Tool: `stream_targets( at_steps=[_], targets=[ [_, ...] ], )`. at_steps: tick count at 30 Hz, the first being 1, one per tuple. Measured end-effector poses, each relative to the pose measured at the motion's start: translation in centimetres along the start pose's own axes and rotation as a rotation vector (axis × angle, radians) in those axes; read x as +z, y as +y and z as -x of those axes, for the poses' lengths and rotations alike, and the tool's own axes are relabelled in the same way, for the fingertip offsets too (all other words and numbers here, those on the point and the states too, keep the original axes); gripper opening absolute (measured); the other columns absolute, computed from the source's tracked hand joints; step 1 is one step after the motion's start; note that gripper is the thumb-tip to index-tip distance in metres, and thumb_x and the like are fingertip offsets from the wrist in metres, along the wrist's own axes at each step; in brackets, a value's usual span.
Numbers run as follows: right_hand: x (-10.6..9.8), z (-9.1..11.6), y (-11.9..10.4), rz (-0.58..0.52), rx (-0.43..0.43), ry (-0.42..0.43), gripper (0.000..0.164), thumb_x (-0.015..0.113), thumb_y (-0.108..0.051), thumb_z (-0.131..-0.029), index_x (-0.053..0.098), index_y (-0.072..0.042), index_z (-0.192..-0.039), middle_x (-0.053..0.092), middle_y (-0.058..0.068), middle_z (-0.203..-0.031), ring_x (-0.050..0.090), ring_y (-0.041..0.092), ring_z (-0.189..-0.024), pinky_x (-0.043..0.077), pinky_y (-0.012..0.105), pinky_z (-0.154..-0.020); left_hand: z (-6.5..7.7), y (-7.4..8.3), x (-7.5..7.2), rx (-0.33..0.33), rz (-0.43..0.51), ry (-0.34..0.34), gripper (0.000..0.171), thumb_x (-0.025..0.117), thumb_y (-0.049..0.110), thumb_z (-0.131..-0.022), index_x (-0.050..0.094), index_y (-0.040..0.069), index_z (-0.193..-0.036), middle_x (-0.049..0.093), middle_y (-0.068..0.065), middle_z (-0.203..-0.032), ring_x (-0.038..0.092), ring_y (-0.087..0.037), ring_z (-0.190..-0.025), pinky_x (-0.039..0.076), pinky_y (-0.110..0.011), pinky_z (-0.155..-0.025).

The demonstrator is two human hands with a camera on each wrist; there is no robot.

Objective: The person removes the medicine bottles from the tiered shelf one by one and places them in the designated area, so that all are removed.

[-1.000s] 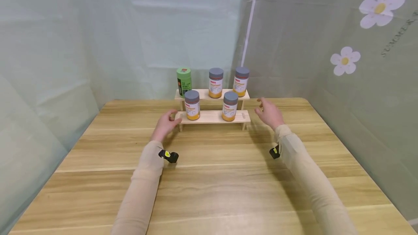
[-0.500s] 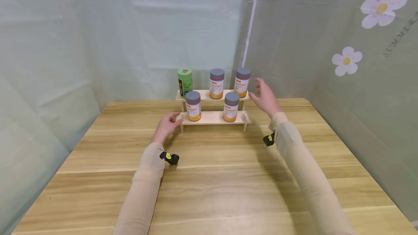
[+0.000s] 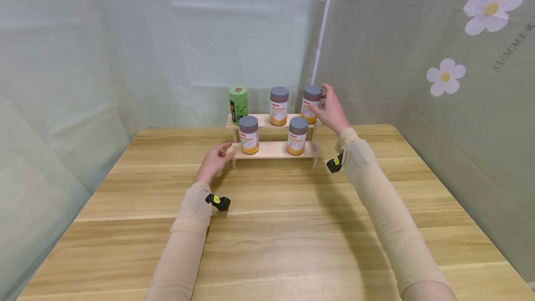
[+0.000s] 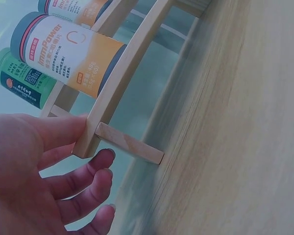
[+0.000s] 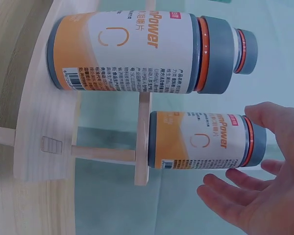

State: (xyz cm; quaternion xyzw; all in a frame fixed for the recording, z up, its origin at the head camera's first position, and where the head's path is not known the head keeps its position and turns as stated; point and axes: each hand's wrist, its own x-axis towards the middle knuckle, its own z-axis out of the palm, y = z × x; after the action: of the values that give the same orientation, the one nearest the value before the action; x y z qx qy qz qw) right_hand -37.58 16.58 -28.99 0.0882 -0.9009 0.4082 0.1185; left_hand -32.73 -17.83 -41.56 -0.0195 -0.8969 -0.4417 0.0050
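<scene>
A two-tier wooden rack (image 3: 267, 151) stands on the table, holding several supplement bottles. My left hand (image 3: 212, 163) is at the left end of its lower tier, and in the left wrist view the thumb and curled fingers hold that shelf end. My right hand (image 3: 332, 111) is around the upper tier's right-hand bottle (image 5: 198, 139), which has a grey cap and a white and orange label. In the right wrist view, the thumb is at its cap and the other fingers stand apart from it on the opposite side. The bottle stands upright on the shelf.
On the upper tier are a green bottle (image 3: 238, 105) at left and a grey-capped bottle (image 3: 278, 107) in the middle. Two more grey-capped bottles, one left (image 3: 249, 136) and one right (image 3: 297, 137), stand on the lower tier. A curtain (image 3: 234, 27) hangs behind the wooden table (image 3: 267, 236).
My right hand has moved up and left from beside the rack to the upper right bottle. The left hand has stayed at the shelf end, and the bottles have not moved.
</scene>
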Motion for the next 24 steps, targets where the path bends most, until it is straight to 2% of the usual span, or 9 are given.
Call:
stream_targets(
  at_steps=[8, 12, 18, 24],
  targets=[
    [0.5, -0.8, 0.3, -0.056, 0.018, 0.007, 0.08, 0.064, -0.024, -0.094, 0.01, -0.01, -0.152, 0.034, 0.024, -0.147, 0.043, 0.039, -0.133, 0.041, 0.048, -0.109, -0.2, 0.1, 0.0, -0.034, 0.03, -0.013, 0.051, 0.056, 0.03, -0.099, 0.044, 0.015, -0.146, 0.054, -0.018, -0.119, 0.05, -0.022, -0.09, 0.042, -0.024, -0.067],
    [0.7, -1.4, 0.7, -0.093, 0.01, 0.015, 0.082, 0.064, -0.024, -0.093, 0.009, -0.014, -0.153, 0.036, 0.023, -0.148, 0.044, 0.037, -0.132, 0.04, 0.047, -0.109, -0.3, 0.2, -0.2, -0.048, 0.044, -0.004, 0.051, 0.057, 0.03, -0.098, 0.045, 0.015, -0.145, 0.054, -0.017, -0.118, 0.049, -0.022, -0.09, 0.041, -0.024, -0.067],
    [0.9, -2.2, 1.4, -0.091, -0.047, -0.017, 0.075, 0.065, -0.021, -0.093, 0.02, -0.023, -0.152, 0.04, 0.019, -0.147, 0.045, 0.036, -0.132, 0.04, 0.051, -0.108, -0.2, 0.1, -0.2, -0.057, 0.062, 0.005, 0.05, 0.058, 0.029, -0.097, 0.047, 0.016, -0.144, 0.054, -0.015, -0.115, 0.048, -0.02, -0.087, 0.041, -0.024, -0.065],
    [1.4, -2.7, 2.0, -0.109, -0.048, -0.041, 0.067, 0.063, -0.022, -0.094, 0.028, -0.023, -0.151, 0.043, 0.017, -0.146, 0.047, 0.036, -0.13, 0.043, 0.053, -0.104, 0.1, 0.0, -0.2, -0.075, 0.083, 0.008, 0.049, 0.058, 0.03, -0.097, 0.047, 0.018, -0.144, 0.053, -0.013, -0.112, 0.046, -0.017, -0.079, 0.04, -0.023, -0.062]
  ],
)
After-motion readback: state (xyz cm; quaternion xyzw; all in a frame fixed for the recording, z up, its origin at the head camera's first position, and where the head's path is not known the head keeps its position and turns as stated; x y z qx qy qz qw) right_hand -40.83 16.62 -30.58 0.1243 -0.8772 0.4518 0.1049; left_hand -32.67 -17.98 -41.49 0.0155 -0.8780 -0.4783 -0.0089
